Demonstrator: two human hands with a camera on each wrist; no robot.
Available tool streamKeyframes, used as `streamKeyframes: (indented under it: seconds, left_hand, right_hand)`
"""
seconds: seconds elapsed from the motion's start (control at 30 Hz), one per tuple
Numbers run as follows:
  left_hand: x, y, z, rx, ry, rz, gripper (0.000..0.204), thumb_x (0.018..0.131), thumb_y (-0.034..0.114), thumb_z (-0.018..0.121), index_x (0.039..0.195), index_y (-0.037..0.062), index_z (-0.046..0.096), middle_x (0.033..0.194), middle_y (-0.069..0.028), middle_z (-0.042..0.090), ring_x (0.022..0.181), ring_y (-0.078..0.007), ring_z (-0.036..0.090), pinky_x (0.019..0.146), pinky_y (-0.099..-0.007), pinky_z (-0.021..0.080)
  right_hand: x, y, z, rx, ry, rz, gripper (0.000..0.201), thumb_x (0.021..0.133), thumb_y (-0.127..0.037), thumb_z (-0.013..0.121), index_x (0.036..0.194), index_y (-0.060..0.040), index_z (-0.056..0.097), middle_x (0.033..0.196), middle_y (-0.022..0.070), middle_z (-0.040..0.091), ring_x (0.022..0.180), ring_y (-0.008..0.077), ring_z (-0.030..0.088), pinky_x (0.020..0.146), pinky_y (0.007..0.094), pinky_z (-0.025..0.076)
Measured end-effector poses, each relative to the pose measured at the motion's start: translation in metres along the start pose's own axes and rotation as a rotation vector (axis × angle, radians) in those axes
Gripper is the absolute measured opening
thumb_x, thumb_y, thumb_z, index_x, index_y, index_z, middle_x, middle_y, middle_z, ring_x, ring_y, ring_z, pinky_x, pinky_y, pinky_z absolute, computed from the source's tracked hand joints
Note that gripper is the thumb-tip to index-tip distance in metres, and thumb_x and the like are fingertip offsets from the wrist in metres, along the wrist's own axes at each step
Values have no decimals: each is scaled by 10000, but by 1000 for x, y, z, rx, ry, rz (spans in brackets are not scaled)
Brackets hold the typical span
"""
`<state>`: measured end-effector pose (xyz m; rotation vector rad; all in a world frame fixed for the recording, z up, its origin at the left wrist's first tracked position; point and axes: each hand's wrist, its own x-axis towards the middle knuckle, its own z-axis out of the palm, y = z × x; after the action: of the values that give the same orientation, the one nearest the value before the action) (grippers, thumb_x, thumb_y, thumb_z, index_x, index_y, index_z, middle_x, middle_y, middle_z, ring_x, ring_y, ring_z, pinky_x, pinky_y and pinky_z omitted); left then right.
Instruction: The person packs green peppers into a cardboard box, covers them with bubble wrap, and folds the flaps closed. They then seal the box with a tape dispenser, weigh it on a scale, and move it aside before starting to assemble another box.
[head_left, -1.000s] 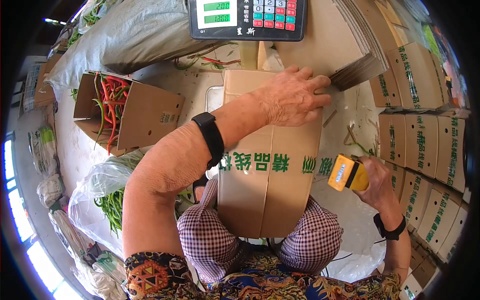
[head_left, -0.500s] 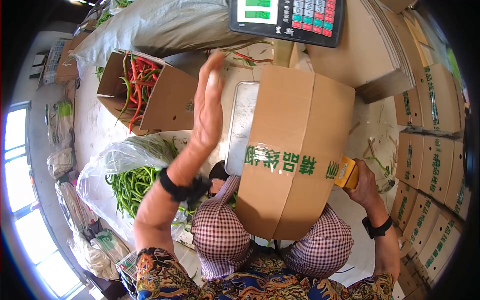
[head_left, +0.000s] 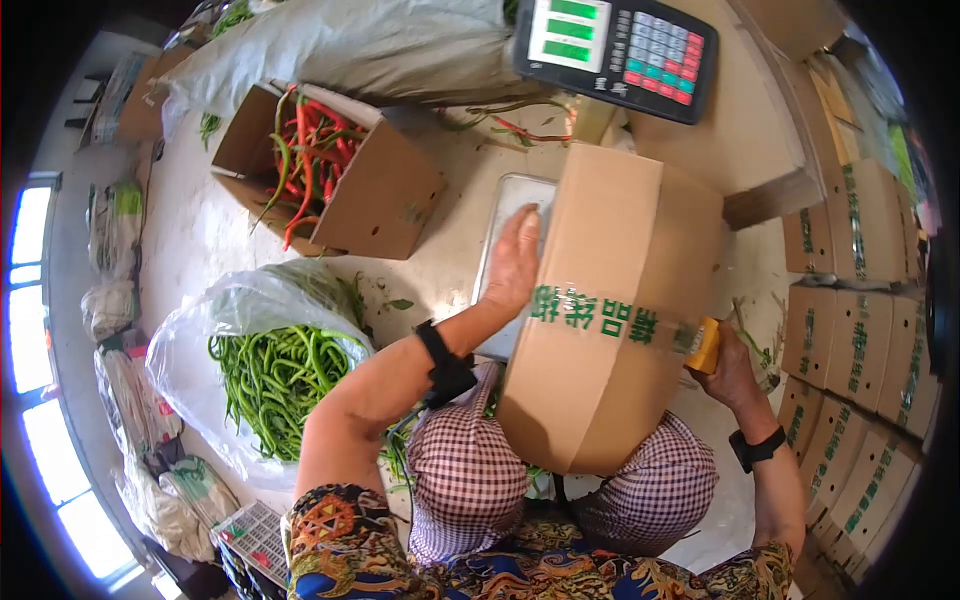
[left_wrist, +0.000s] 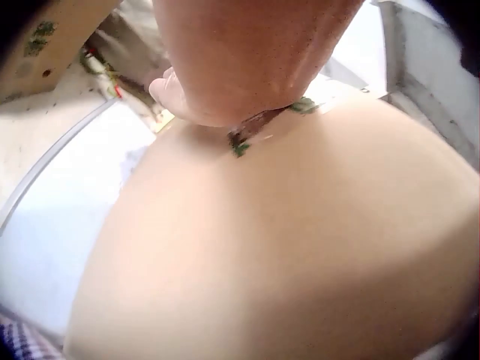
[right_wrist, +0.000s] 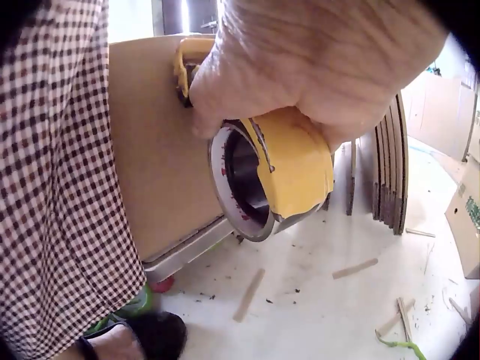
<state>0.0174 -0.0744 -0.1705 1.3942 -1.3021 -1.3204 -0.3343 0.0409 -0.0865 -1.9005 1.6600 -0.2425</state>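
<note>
A closed cardboard box with a band of green-printed tape rests on my knees and against the scale's steel platform. My left hand lies flat against the box's left side, fingers straight, and it fills the top of the left wrist view above the box. My right hand grips a yellow tape dispenser pressed to the box's right side. In the right wrist view the right hand holds the dispenser with its tape roll against the box.
A scale display stands behind the box. An open carton of red and green chillies and a plastic bag of green chillies sit to the left. Taped boxes are stacked at right, flat cardboard sheets beside them.
My left hand came down from the air and now presses the box's left side. The right hand has pushed the dispenser against the box's right side. The view has swung left.
</note>
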Motion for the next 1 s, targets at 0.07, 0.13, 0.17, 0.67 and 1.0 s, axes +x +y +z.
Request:
streamKeyframes:
  seconds: [0.07,0.13,0.17,0.67,1.0]
  left_hand:
    - [-4,48,-5,-4,33,65,564,1039,406,374,1418,-10,407,1312,-238,543,1242,-310,506,1065,-347,368]
    - [-13,106,4,54,-51,54,584,1040,416,369,1445,-4,367,1333,-232,533,1259,-310,497,1074,-353,361]
    - [-17,120,8,114,-111,42,606,1041,425,364,1473,2,328,1353,-225,522,1276,-310,488,1084,-359,353]
    - [-12,-45,-12,-548,-290,-672,727,1014,570,335,1516,46,292,1487,-158,428,1324,-238,464,1100,-355,381]
    - [21,-106,-81,-553,-259,-631,732,1009,574,362,1481,14,362,1473,-170,448,1293,-254,504,1098,-366,393]
  right_hand:
    - [-4,0,1,-32,43,-58,682,625,-56,864,1177,8,468,1031,238,622,976,427,636,799,437,547]
    - [-2,6,7,15,31,-22,672,619,-63,866,1161,9,475,1015,228,621,969,423,636,796,432,547]
    - [-1,11,9,32,32,-43,666,618,-66,867,1153,9,479,1010,224,620,964,420,638,795,430,547]
    - [-16,-21,-19,-31,101,-84,570,590,-47,846,1067,44,549,956,226,614,881,409,644,746,418,537]
    - [25,-163,-49,-242,28,-121,479,691,-148,807,1009,-20,473,879,204,590,778,384,647,671,441,534]
